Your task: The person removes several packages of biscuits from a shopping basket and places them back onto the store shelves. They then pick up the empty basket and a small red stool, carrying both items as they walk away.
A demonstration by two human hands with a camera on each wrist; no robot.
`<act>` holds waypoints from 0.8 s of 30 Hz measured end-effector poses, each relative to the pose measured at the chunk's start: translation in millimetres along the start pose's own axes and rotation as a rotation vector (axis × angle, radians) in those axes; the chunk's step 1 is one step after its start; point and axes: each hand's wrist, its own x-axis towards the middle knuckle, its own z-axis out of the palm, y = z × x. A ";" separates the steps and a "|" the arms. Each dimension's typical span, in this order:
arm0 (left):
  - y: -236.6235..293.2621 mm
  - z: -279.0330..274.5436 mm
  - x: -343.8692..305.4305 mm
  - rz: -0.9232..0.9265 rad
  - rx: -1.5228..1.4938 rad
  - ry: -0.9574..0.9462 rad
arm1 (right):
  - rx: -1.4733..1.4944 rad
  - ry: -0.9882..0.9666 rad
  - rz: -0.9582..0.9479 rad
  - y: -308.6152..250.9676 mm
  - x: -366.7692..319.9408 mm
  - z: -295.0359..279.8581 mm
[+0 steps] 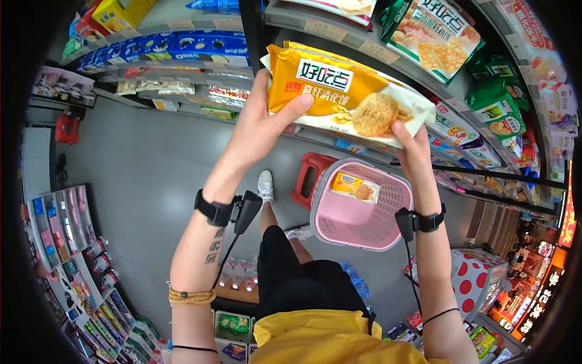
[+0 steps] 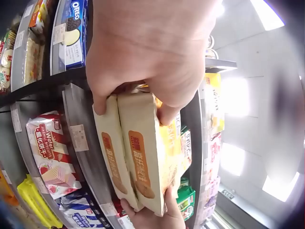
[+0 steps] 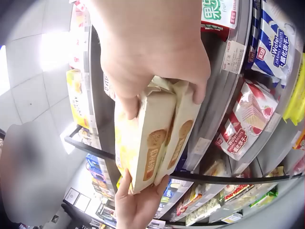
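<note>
Two yellow and white packs of biscuits are held back to back in front of the shelves. In the head view the front biscuit pack point(image 1: 370, 91) shows its printed face, with a round biscuit pictured on it. My left hand point(image 1: 254, 127) grips the pair at the left end, thumb across the front. At the other end my right hand point(image 1: 417, 155) holds them, thumb on the lower corner. The left wrist view shows the rear biscuit pack point(image 2: 110, 148) pressed against the front one, their narrow sides level. Fingers of both hands wrap around the two packs.
Below stands a pink shopping basket point(image 1: 339, 223) with a similar biscuit pack point(image 1: 354, 187) inside, beside a red stool point(image 1: 310, 182). Shelves of packaged snacks curve around ahead, with Oreo boxes point(image 1: 209, 45) at left and green biscuit bags point(image 1: 500, 106) at right.
</note>
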 end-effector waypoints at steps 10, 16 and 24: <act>-23.1 -6.6 57.2 0.005 0.205 -0.046 | -0.320 -0.027 -0.057 -1.2 54.9 -13.3; -46.6 -1.5 106.0 0.065 0.334 0.005 | -0.489 0.066 -0.060 12.2 94.8 -24.8; -78.2 -14.5 167.5 0.113 0.633 -0.016 | -1.024 0.115 -0.250 72.3 163.2 -64.7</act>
